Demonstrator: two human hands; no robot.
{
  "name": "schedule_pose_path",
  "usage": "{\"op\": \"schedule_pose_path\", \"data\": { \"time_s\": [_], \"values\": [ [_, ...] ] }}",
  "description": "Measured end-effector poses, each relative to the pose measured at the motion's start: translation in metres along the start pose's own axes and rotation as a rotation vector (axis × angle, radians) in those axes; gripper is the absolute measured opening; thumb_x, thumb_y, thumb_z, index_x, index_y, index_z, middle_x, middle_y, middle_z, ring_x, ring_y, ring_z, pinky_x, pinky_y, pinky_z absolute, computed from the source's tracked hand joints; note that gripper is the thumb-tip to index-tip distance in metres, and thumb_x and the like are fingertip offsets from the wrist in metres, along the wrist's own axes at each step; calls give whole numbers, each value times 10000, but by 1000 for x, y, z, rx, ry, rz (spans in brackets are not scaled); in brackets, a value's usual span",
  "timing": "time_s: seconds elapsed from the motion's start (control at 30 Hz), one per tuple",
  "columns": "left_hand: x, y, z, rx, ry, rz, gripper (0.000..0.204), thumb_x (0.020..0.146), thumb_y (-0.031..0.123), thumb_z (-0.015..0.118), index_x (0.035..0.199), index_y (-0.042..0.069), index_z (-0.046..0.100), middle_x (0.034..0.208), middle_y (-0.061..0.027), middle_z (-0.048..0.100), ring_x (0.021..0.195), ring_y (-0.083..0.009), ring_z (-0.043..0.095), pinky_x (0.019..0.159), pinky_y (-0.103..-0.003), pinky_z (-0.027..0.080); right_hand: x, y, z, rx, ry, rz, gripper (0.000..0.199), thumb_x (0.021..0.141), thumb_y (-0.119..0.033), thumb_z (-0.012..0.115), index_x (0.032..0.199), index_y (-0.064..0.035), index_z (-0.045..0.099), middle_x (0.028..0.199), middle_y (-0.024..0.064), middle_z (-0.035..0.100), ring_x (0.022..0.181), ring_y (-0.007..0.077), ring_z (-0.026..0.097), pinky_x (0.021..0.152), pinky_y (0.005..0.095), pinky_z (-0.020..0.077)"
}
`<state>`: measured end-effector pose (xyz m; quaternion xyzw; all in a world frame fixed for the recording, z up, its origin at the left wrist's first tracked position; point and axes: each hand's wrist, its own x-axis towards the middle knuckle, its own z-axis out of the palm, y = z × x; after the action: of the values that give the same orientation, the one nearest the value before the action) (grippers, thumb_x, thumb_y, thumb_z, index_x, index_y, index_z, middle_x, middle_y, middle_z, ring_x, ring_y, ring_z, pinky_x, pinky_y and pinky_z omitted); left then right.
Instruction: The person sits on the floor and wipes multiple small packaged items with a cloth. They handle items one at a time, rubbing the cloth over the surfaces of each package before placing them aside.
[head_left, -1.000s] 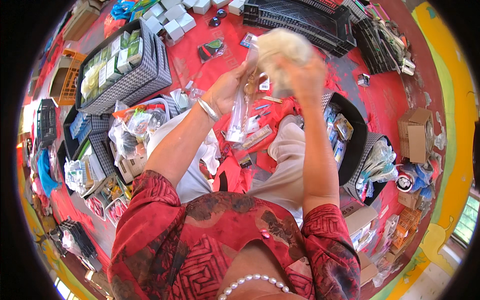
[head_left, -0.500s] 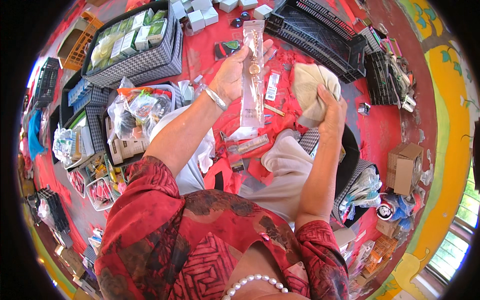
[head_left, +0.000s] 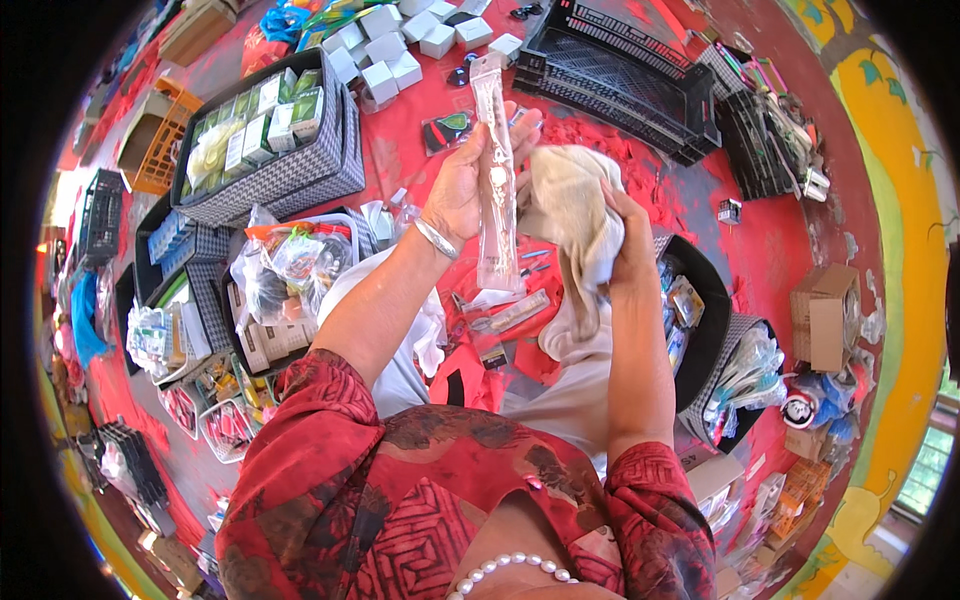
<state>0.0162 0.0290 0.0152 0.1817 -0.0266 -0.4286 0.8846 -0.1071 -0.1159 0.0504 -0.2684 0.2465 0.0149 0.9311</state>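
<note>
My left hand (head_left: 458,192) pinches a clear plastic sleeve (head_left: 497,245) with a wristwatch (head_left: 498,177) inside, nearer me than the black plastic crate (head_left: 600,107) and left of it. My right hand (head_left: 630,238) clutches a beige cloth (head_left: 572,195), also nearer me than the crate. Small white boxes (head_left: 405,69) sit left of that crate.

Right hand (head_left: 628,243): partly hidden by cloth (head_left: 570,190). Necklace (head_left: 517,559): cut off at near edge. Disc (head_left: 498,175) in packet (head_left: 496,225): detail too small to tell.

1 wide fisheye view from the person's head, downward, near the forearms (head_left: 390,302)
</note>
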Motion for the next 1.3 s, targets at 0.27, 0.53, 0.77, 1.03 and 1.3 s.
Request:
{"op": "schedule_pose_path", "data": {
  "time_s": [0.27,0.53,0.77,1.03,1.3],
  "values": [
    [10,-23,-11,357,291,-17,461,963,392,304,1286,77,397,1148,-115,552,1028,-233,552,886,-375,451,28,35,7,-273,-21,-205,306,742,-68,647,1030,14,585,904,83,641,761,178,634,699,306,511],
    [-2,-11,-12,302,-146,-84,734,903,570,274,1355,-9,280,1314,-161,436,1093,-253,524,951,-383,412,23,42,24,-904,98,-549,347,700,-183,697,983,0,615,915,154,651,819,252,644,727,335,493],
    [1,-16,-15,320,-105,-363,593,903,509,380,1304,72,376,1261,-97,468,1118,-217,491,891,-421,447,28,26,15,-1478,517,-977,432,657,-276,702,993,-32,585,872,178,617,722,356,612,654,433,484],
    [-20,-27,20,520,-123,-448,799,779,-19,537,1422,136,87,1334,-145,341,1055,-286,535,572,-314,593,32,-45,-19,-1334,925,-876,424,651,-363,693,885,-16,629,826,211,638,784,373,620,705,439,483],
    [-15,-29,16,454,-249,-507,918,717,-27,513,1430,238,-2,1437,-237,149,1107,-449,478,409,-236,534,24,-22,-15,-1563,570,-1226,470,617,-418,715,913,-70,607,808,143,608,729,312,610,679,422,478]
  ]
}}
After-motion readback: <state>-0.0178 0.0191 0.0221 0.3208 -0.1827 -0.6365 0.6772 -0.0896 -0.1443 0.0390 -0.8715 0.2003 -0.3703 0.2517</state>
